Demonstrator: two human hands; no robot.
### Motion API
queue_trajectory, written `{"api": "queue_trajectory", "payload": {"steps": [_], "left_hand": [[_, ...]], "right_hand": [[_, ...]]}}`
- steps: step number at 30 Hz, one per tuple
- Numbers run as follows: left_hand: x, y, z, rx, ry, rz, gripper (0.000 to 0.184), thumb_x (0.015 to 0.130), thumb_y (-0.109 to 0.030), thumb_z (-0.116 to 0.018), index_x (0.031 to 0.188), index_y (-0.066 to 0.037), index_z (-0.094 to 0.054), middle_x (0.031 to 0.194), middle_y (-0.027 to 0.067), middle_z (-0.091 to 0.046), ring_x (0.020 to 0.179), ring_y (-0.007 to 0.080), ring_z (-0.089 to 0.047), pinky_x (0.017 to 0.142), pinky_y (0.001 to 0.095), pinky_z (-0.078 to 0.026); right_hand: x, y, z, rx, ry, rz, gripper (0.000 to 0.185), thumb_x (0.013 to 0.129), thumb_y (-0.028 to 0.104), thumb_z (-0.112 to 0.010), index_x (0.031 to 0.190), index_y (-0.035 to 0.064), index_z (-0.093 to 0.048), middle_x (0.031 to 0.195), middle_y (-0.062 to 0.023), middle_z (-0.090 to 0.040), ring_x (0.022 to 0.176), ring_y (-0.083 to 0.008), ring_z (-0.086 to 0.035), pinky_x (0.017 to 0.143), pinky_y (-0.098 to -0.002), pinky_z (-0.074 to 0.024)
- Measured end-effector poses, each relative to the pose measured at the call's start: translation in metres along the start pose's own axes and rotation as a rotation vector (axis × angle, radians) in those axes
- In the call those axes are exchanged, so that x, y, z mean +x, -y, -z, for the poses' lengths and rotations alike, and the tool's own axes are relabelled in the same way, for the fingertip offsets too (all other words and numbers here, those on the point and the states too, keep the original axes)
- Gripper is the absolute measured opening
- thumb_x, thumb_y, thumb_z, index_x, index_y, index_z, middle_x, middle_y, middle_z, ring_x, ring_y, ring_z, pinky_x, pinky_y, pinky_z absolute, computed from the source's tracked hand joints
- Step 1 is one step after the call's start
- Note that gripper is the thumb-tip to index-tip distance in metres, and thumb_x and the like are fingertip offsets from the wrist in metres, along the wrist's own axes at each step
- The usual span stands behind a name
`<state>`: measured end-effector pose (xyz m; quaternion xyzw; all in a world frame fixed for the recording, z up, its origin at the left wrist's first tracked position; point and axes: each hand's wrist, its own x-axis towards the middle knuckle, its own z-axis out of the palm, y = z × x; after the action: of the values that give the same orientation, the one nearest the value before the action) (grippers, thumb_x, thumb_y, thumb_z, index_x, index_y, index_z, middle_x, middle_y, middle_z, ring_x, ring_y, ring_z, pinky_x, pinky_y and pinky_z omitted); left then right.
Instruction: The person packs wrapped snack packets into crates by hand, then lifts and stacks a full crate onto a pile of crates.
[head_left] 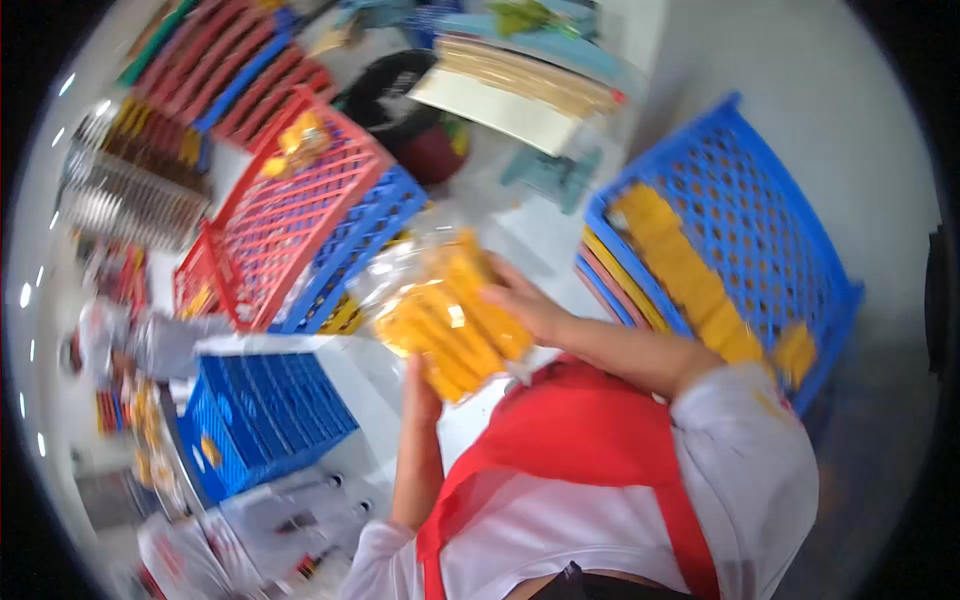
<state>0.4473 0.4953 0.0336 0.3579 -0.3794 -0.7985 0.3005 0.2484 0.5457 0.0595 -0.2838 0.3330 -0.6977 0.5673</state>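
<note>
A clear plastic bag of yellow stick-shaped pieces (450, 325) is held up in front of my red apron, between both hands. My left hand (422, 395) grips its lower left edge, with the fingers mostly hidden behind it. On the opposite side, my right hand (528, 308) is closed around the bag's right edge, thumb toward the front. The loose, transparent end of the bag points to the upper left. Slight blur hides what exactly the yellow pieces are.
A blue crate (740, 200) with yellow packs stands at right on stacked crates. At left are a red crate (300, 200) and a blue crate stack (290, 410). Behind sit a dark bucket (400, 100) and a scale-like stand (550, 175). Co-workers in white (165, 340) are at far left.
</note>
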Motion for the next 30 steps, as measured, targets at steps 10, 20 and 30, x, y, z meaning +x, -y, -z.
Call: {"api": "queue_trajectory", "payload": {"steps": [10,20,30], "left_hand": [[-0.003,-0.084,0.126,0.046,-0.026,-0.011,0.077,0.076,-0.061,-0.032,0.130,-0.011,-0.014,0.131,0.0096,-0.026,0.116,0.0270,-0.032,0.092,0.0402,-0.033],[0.070,-0.127,0.194,-0.022,-0.168,-0.001,0.076,0.076,-0.061,-0.032,0.130,-0.011,-0.014,0.131,0.0109,-0.025,0.116,0.0294,-0.032,0.090,0.0426,-0.036],[0.174,-0.209,0.222,-0.073,-0.308,-0.091,0.076,0.076,-0.056,-0.040,0.129,-0.008,-0.017,0.129,0.0109,-0.029,0.115,0.0276,-0.034,0.092,0.0407,-0.034]], "right_hand": [[0.090,-0.086,-0.104,-0.124,0.091,-0.071,0.068,0.076,0.026,-0.055,0.125,-0.0042,-0.018,0.119,-0.0142,-0.036,0.111,-0.0176,-0.034,0.092,-0.0276,-0.0288],[0.197,-0.130,-0.124,-0.146,0.030,-0.112,0.069,0.074,0.025,-0.058,0.127,0.0008,-0.021,0.115,-0.0134,-0.043,0.108,-0.0174,-0.040,0.090,-0.0289,-0.0322],[0.381,-0.155,-0.140,0.064,0.336,-0.258,0.071,0.078,0.022,-0.054,0.131,0.0042,-0.011,0.126,-0.0102,-0.032,0.116,-0.0167,-0.031,0.095,-0.0287,-0.0264]]}}
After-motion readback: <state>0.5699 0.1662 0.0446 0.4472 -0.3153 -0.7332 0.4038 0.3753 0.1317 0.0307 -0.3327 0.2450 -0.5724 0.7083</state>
